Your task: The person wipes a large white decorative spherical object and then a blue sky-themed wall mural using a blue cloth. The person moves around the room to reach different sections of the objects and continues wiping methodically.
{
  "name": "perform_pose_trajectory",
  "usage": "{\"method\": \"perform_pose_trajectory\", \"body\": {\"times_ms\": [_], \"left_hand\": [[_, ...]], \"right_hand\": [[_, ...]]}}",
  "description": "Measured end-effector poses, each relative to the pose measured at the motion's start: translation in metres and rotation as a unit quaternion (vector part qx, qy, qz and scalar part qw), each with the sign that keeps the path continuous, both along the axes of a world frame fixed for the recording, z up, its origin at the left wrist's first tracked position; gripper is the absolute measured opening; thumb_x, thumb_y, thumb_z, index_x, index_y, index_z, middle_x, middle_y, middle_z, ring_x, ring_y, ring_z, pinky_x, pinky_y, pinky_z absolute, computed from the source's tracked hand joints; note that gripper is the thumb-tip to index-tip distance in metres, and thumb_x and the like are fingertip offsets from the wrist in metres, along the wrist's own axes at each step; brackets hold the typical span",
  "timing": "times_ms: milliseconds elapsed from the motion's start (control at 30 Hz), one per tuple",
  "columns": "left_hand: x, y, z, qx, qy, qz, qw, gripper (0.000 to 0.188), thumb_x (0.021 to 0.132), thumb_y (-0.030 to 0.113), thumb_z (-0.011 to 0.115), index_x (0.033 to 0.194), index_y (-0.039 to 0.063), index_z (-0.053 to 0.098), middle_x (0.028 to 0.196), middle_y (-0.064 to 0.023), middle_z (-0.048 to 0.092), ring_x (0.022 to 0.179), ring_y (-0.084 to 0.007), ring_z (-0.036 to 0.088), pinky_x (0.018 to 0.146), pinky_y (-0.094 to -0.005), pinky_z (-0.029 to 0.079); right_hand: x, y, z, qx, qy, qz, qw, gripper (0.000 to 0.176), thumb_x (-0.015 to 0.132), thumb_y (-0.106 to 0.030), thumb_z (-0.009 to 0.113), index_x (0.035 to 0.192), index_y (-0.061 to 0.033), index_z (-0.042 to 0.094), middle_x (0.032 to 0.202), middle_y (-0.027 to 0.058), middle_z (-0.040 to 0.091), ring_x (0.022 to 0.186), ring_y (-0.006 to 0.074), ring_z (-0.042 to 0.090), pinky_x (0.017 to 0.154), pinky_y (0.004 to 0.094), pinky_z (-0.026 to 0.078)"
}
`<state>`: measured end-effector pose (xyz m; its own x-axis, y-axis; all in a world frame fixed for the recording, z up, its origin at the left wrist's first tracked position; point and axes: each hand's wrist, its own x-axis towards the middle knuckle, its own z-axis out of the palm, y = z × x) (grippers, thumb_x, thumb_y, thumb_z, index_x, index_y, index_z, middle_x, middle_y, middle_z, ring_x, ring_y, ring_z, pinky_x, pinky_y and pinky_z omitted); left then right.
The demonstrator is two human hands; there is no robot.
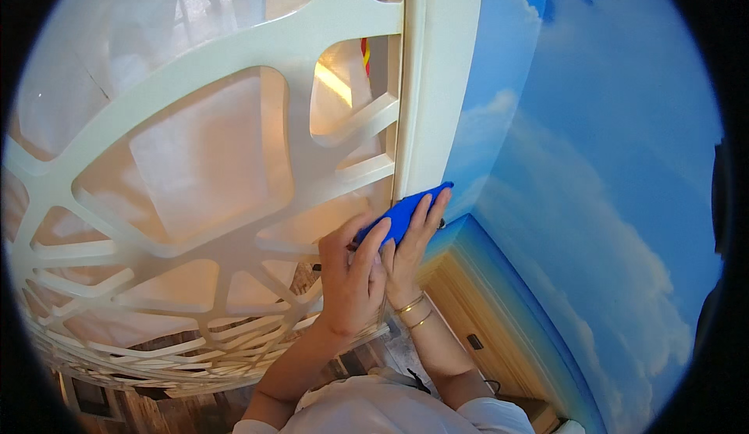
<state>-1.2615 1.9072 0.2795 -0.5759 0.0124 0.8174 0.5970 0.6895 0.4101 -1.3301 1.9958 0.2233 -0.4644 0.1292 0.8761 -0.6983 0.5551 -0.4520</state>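
Observation:
A blue cloth [399, 218] is pressed against the lower part of a cream-coloured upright post [436, 83]. My left hand [354, 276] grips the cloth's lower left edge, thumb and fingers around it. The fingers of my right hand [412, 246] lie extended over the cloth's right side, with its palm near my left hand; two thin gold-coloured bangles are on that wrist. To the left of the post, a cream lattice screen [301, 42] with rounded openings joins it along a narrow edge.
A wall painted with blue sky and clouds [591, 159] rises on the right. Below it runs a wood-look panel [485, 323] with a small dark fitting. Whitish sheeting [199, 153] shows behind the lattice, and a red and yellow twisted strand [366, 56] hangs there. Wood-pattern flooring [146, 410] lies below.

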Motion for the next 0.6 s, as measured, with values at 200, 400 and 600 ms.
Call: {"method": "perform_pose_trajectory", "body": {"times_ms": [200, 400, 600], "left_hand": [[0.005, -0.015, -0.012, -0.042, 0.016, -0.016, 0.999, 0.064, 0.07, -0.003, 0.062, 0.132, 0.001, 0.045, 0.141, -0.0229, 0.032, 0.128, -0.0409, 0.034, 0.104, -0.0466, 0.03], [-0.019, 0.006, -0.005, -0.052, -0.021, -0.012, 0.998, 0.062, 0.07, -0.001, 0.063, 0.13, 0.001, 0.047, 0.136, -0.0195, 0.04, 0.123, -0.0381, 0.041, 0.101, -0.0466, 0.033], [0.013, 0.017, -0.054, -0.121, -0.091, -0.018, 0.988, 0.056, 0.071, 0.002, 0.064, 0.126, -0.002, 0.05, 0.128, -0.02, 0.046, 0.12, -0.0377, 0.043, 0.101, -0.0458, 0.032]], "right_hand": [[-0.007, -0.001, 0.048, 0.043, 0.089, -0.036, 0.994, 0.085, 0.079, -0.027, 0.063, 0.146, -0.0016, 0.016, 0.146, 0.0326, 0.012, 0.132, 0.0494, 0.022, 0.105, 0.053, 0.025], [-0.03, 0.024, 0.036, 0.03, 0.051, -0.018, 0.998, 0.09, 0.08, -0.039, 0.064, 0.144, -0.0005, 0.014, 0.14, 0.0302, 0.024, 0.124, 0.0452, 0.034, 0.101, 0.0508, 0.032], [-0.015, 0.016, -0.056, 0.004, -0.051, -0.019, 0.998, 0.074, 0.088, -0.012, 0.057, 0.144, -0.005, 0.01, 0.139, 0.026, 0.027, 0.127, 0.0411, 0.031, 0.105, 0.05, 0.026]]}}
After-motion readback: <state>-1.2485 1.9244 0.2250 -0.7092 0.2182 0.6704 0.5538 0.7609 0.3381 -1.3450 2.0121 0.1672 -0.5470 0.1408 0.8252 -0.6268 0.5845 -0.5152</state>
